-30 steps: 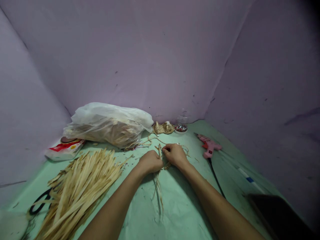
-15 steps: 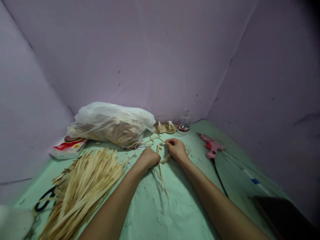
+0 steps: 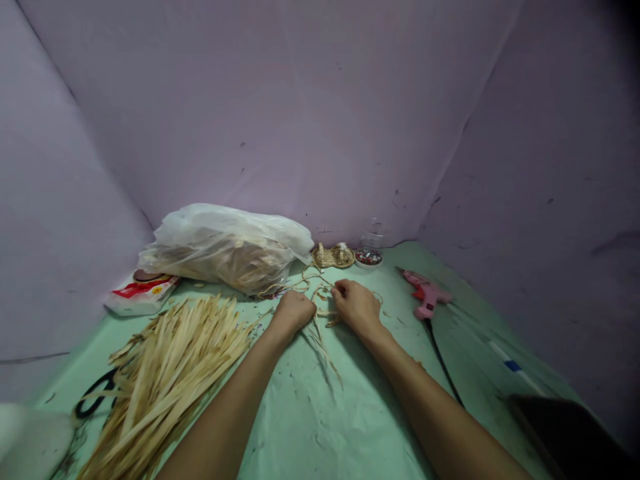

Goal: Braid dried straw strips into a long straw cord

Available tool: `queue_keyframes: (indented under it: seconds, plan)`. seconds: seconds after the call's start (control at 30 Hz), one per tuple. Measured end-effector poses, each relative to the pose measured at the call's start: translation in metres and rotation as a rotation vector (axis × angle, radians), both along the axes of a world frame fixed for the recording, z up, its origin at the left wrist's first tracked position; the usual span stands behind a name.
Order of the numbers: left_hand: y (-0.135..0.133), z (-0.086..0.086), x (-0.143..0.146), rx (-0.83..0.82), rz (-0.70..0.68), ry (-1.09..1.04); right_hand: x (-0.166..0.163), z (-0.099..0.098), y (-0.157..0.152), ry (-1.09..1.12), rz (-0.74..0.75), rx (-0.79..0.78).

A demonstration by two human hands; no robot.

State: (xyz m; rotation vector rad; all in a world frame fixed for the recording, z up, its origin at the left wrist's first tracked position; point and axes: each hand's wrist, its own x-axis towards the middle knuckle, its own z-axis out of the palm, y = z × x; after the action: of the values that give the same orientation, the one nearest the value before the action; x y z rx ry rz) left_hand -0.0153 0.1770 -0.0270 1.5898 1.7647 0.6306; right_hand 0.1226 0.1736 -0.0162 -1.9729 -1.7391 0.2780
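A thin braided straw cord (image 3: 327,313) runs between my two hands in the middle of the green table. My left hand (image 3: 296,309) is closed round one part of it, and loose straw ends (image 3: 325,350) hang out below that fist toward me. On the other side, my right hand (image 3: 357,305) has its fingers curled in a pinch on the cord; the fingertips are partly hidden. Further lengths of the cord lie looped on the table beyond both hands, up to the plastic bag.
Flat straw strips (image 3: 175,380) lie at left, over black-handled scissors (image 3: 95,393). Behind stand a filled plastic bag (image 3: 225,247), a red-white packet (image 3: 141,293), woven straw slippers (image 3: 333,256) and a tub of beads (image 3: 369,257). A pink glue gun (image 3: 425,293) with cord lies right.
My left hand has shifted slightly left and my right hand slightly right, drawing apart with the cord between them. The whole view has also shifted a little.
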Motion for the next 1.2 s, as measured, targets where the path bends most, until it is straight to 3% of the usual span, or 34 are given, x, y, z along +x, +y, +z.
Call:
queue_keyframes:
  seconds: [0.2, 0.43, 0.6, 0.87, 0.97, 1.1, 1.2]
  plan:
    - [-0.001, -0.002, 0.003, 0.158, -0.101, 0.078, -0.001, -0.015, 0.018, 0.41, 0.081, 0.112]
    - [0.0, 0.004, -0.001, 0.178, -0.058, -0.009, -0.004, -0.024, 0.023, 0.741, 0.3, 0.141]
    - [-0.005, 0.027, -0.003, 0.308, -0.106, -0.13, -0.004, -0.016, 0.019, 1.03, 0.191, 0.049]
    - [-0.012, 0.03, -0.001, 0.331, -0.19, 0.023, -0.009, -0.006, 0.012, 1.159, 0.162, -0.062]
    - [-0.013, 0.041, -0.005, 0.32, -0.279, 0.006, -0.006, 0.004, 0.007, 1.284, 0.12, -0.216]
    - [-0.023, 0.052, -0.009, 0.287, -0.454, 0.25, 0.0, 0.014, 0.001, 1.475, 0.223, -0.45]
    - [-0.033, 0.054, -0.008, 0.297, -0.471, 0.485, 0.001, 0.016, -0.001, 1.566, 0.293, -0.555]
